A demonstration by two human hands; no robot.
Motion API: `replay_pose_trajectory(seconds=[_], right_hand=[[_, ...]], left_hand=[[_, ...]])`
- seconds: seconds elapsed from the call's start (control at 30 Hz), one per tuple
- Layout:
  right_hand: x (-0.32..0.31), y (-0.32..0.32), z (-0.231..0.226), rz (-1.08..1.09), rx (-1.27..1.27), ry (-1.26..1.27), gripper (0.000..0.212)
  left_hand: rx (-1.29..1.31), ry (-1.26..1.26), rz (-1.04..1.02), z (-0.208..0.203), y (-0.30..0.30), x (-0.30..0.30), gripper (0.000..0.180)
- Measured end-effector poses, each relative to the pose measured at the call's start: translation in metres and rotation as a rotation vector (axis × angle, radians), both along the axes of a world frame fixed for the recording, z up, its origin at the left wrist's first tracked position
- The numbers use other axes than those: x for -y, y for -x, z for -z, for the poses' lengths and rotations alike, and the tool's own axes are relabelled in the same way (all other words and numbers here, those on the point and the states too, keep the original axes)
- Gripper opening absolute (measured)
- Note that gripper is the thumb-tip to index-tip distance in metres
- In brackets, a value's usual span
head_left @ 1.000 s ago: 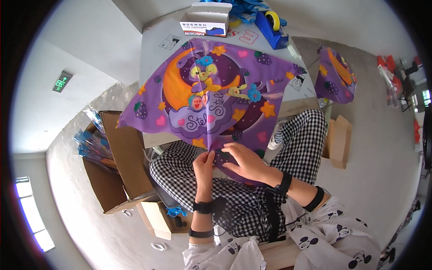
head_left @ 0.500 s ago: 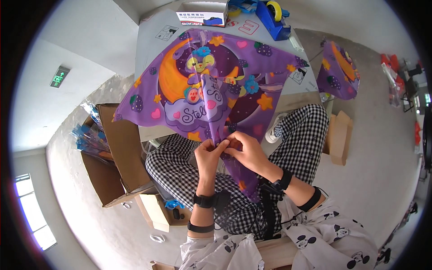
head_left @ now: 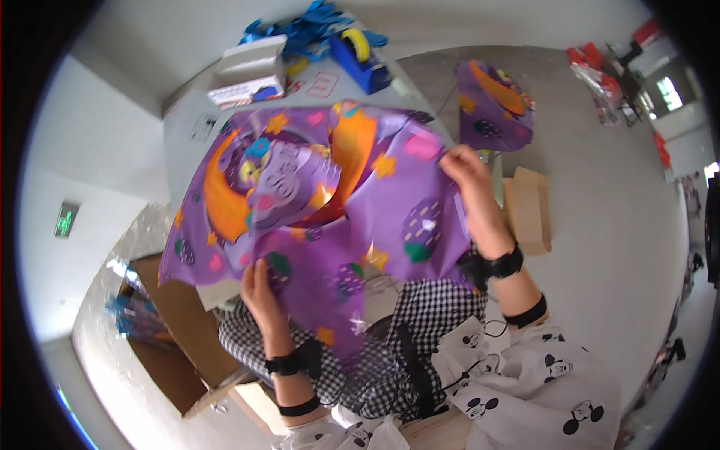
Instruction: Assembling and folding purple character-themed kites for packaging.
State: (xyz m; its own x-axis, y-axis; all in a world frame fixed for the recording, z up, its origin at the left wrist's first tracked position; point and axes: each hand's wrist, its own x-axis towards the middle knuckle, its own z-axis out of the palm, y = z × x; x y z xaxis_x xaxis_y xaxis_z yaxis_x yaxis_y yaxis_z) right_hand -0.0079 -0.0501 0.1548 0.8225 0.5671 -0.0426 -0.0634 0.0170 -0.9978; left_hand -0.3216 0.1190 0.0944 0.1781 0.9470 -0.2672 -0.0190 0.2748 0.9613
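Observation:
A shiny purple kite sail (head_left: 397,217), printed with orange moons, stars, berries and a cartoon rabbit, spreads over the near part of the table and hangs above my lap. Its sheets lie folded over one another and partly cover the print. My right hand (head_left: 476,195) is raised at the sail's right edge, fingers closed on it and slightly blurred. Lower down, at the near left edge, my left hand (head_left: 264,300) pinches the material between thumb and fingers. Both wrists and forearms wear black straps.
On the table (head_left: 191,105) stand an open white box (head_left: 251,75), a blue tape dispenser (head_left: 364,64) and a heap of blue strips (head_left: 307,26). Another purple kite sail (head_left: 495,105) hangs off the right side. Cardboard boxes stand at left (head_left: 176,330) and right (head_left: 529,210).
My hands have parted from their pinch at the middle: the right moved up and right, the left moved left. The sail now spreads wider and its folds have shifted. The view has turned somewhat.

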Motion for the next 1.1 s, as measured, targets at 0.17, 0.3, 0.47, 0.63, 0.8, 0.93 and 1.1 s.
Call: replay_pose_trajectory(seconds=[0.17, 0.3, 0.47, 0.63, 0.8, 0.93, 1.1], right_hand=[[0.065, -0.204, 0.010, 0.455, 0.101, -0.030, 0.017], [0.117, -0.323, 0.061, 0.693, 0.077, -0.008, 0.020], [0.117, -0.331, 0.155, 0.854, -0.198, -0.080, 0.015], [0.150, -0.355, 0.223, 0.768, -0.313, -0.116, 0.020], [0.120, -0.337, 0.236, 0.673, -0.340, 0.039, 0.023], [0.125, -0.320, 0.221, 0.683, -0.403, 0.151, 0.033], [0.158, -0.316, 0.217, 0.621, -0.347, 0.195, 0.041]], left_hand=[[0.084, 0.107, -0.133, 0.018, 0.007, -0.050, 0.015], [0.064, 0.121, -0.101, 0.055, 0.020, -0.067, 0.012], [-0.054, 0.196, -0.041, 0.058, 0.031, -0.054, 0.007], [-0.220, 0.253, -0.048, 0.074, 0.026, -0.056, 0.009], [-0.680, -0.150, -0.049, 0.099, 0.063, -0.087, 0.048], [-0.946, -0.353, 0.041, 0.061, 0.016, -0.088, 0.046], [-1.187, -0.642, 0.145, 0.058, 0.007, -0.105, 0.024]])
